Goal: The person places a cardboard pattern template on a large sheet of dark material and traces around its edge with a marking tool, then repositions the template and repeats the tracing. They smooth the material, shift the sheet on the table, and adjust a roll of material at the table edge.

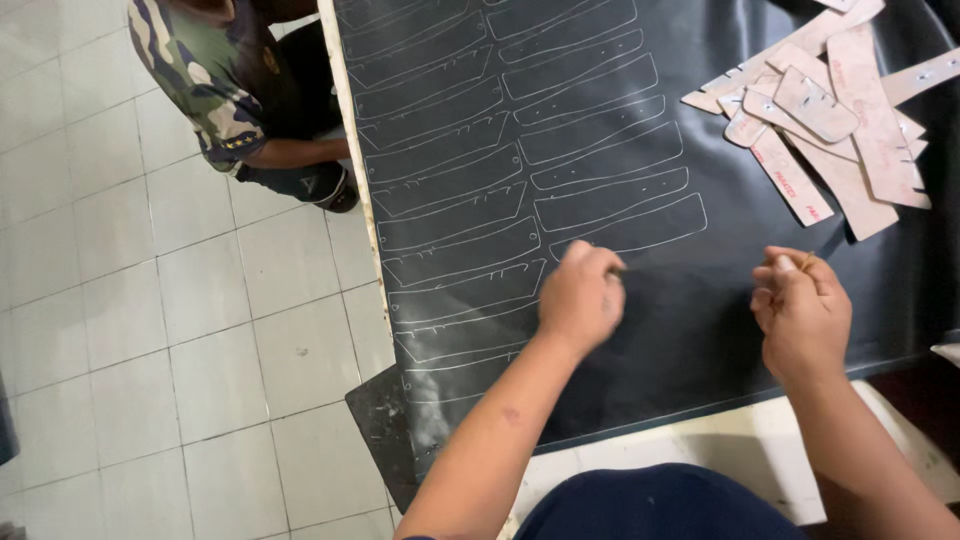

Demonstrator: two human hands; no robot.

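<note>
- On the black sheet [700, 300] that covers the table, our left hand [580, 298] rests clenched just below the lowest drawn outline [625, 225] of the right-hand column. A thin dark tip shows at its right edge; we take it for a marker, though the fist hides most of it.
- Our right hand [802, 310] lies on the same sheet, to the right of the left hand and apart from it. Its fingers are curled shut, and we cannot tell whether they pinch anything.
- The outlines are long, narrow strips drawn in white, with their long axes across the sheet, stacked in two columns running away from us. The left hand is the nearer one to them. The sheet between and below the two hands bears no lines.
- Towards the sheet's far right corner lies a pile of pale templates [820, 120], well apart from both hands, nearer the right one.
- Beyond the sheet's left edge, another person [240, 90] in a camouflage shirt crouches on the white tiled floor [150, 330], touching nothing on the sheet.
</note>
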